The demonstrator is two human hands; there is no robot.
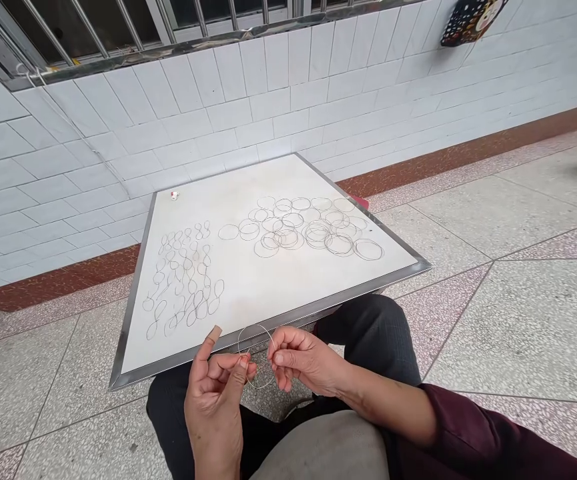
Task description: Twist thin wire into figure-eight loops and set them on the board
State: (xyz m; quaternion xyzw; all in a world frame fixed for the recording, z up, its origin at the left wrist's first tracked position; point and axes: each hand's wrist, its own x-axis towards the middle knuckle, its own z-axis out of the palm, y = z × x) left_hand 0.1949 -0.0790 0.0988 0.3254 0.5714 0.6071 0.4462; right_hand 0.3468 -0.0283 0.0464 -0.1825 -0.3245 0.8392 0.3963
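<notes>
A thin round wire ring [259, 325] is held between my two hands, just off the near edge of the table. My left hand [218, 390] pinches its left side between thumb and finger; another finger, with a tan covering on its tip, points up. On the ring's right side my right hand [301, 360] is closed, thumb against fingers. Many plain wire rings [339, 244] lie overlapping on the right half of the white tabletop [248, 293]. Wire loops twisted into figure-eights [202, 303] lie in rows on the left half.
The table has a grey metal rim [278, 337] and its far side is near a white tiled wall [248, 113]. A small red and white object [175, 195] sits at the far left corner. My knees [378, 333] are at the near edge. A patterned bag [471, 23] hangs upper right.
</notes>
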